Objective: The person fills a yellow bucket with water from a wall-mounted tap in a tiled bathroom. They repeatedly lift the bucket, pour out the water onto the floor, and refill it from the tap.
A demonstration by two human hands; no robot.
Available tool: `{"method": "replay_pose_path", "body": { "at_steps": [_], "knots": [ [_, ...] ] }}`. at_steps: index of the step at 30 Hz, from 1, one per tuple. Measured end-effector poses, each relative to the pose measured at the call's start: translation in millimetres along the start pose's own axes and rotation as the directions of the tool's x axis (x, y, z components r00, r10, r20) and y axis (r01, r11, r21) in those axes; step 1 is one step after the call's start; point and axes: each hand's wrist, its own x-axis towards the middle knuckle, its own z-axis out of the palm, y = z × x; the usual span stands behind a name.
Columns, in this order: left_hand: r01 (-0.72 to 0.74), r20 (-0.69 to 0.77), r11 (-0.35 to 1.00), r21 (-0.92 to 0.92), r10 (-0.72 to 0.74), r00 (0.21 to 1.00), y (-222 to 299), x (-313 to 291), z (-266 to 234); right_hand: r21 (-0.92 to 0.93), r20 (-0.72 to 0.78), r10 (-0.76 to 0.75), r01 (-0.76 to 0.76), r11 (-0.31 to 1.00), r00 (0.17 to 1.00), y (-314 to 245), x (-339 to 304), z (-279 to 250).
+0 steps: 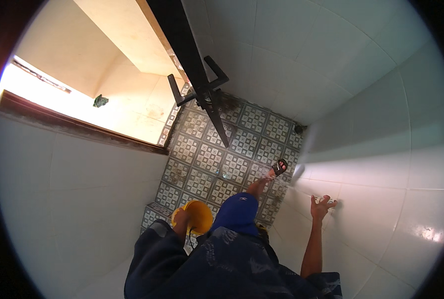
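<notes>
**Operator:** Below the head camera, the only view, what does each hand hold?

**Inspector:** Left hand (180, 218) grips the rim of 1 yellow bucket (198, 215); the fingers are closed on the rim. The bucket hangs low by the left knee, over the patterned floor tiles (207, 154), mouth tipped toward the floor. Right hand (322, 205) holds nothing; its fingers are spread wide and rest flat against the white wall tiles (381, 164).

**Operator:** Status of the work?

**Inspector:** Judged as mid-way. A pale streak (304, 159) runs along the base of the right wall; it reads as thrown water, but blur prevents confirmation. The floor near the sandalled foot (279, 167) shows a wet glint. Whether water remains in the bucket cannot be told.

**Operator:** Remaining items?

**Inspector:** Grime darkens the floor edge near the dark metal frame (202, 84). 1 dark fitting (298, 129), possibly a drain, sits at the far corner. Beyond the threshold (82, 127), 1 small green scrap (100, 101) lies on the sunlit paving. These areas appear untreated
</notes>
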Motion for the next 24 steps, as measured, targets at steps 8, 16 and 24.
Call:
{"method": "replay_pose_path", "body": {
  "at_steps": [8,16,24],
  "knots": [
    [-0.049,0.010,0.998,-0.028,0.050,0.999,30.1,-12.7,-34.7,-0.055,-0.003,-0.085,0.085,0.995,0.996,9.1,-1.8,-0.7],
    [-0.107,-0.005,0.983,-0.148,0.108,0.994,37.5,13.9,-57.1,-0.007,0.026,-0.128,0.129,0.992,0.991,22.1,0.6,-7.7],
    [-0.191,-0.153,0.982,-0.009,0.187,0.970,41.8,24.5,-104.9,-0.197,0.208,-0.015,0.056,0.979,0.978,19.9,0.5,-19.1]
  ]
}}
